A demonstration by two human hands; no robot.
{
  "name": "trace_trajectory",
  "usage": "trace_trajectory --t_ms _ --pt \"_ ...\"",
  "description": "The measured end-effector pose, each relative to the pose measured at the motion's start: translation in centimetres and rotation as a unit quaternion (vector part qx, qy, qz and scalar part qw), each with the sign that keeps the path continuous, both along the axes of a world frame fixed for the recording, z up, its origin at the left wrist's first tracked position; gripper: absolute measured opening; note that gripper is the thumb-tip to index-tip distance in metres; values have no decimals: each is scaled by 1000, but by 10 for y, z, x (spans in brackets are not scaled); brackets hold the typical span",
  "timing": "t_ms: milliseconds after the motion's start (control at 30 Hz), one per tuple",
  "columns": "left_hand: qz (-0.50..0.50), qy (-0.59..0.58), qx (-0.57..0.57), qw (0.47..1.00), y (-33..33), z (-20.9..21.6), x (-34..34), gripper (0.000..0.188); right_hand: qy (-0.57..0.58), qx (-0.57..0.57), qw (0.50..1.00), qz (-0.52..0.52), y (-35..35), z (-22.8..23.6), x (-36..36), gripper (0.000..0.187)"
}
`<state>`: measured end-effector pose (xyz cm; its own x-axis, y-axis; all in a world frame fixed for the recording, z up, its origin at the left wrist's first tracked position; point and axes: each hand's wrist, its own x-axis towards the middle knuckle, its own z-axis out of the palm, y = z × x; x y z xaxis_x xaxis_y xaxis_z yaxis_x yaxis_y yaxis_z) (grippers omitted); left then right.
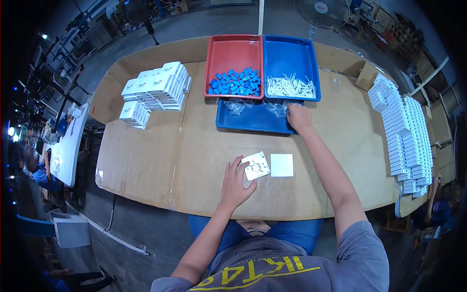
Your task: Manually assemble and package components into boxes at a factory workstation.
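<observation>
While the left hand (237, 184) holds the plate (262, 168) at its left edge, thumb and fingers drawn close, the right hand (299, 117) is at the right end of the near tray (253, 121), by a clear bag (278, 108). I judge this a fetching step; the next move calls for a sure pinch. I cannot tell that grip: its fingertips are hidden. On the near side of the counter (146, 160), the plate looks white, square, slightly turned, with dark detail mid-face; a blank plate (282, 165) lies just right.

I see the table (141, 160) softly lit, a lamp (11, 131) glaring at nine o'clock, edges bowing into black.
</observation>
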<state>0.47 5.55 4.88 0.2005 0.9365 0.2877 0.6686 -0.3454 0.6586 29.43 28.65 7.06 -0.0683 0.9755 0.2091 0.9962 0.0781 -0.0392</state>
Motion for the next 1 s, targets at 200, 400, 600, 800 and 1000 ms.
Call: trace_trajectory --t_ms 200,400,600,800,1000 --pt "6 -10 5 1000 -7 1 -3 60 164 109 978 68 -20 8 2 13" --pt "46 -140 36 988 -7 -8 -3 51 630 -163 759 15 -92 63 0 14" --pt "23 -513 -259 818 4 31 44 29 680 -268 681 45 -193 70 -28 11" --pt "16 -515 -298 804 7 38 64 25 710 -273 648 25 -224 53 -36 6" --pt "87 -488 -219 840 2 44 70 20 743 -257 617 10 -228 55 -38 4"
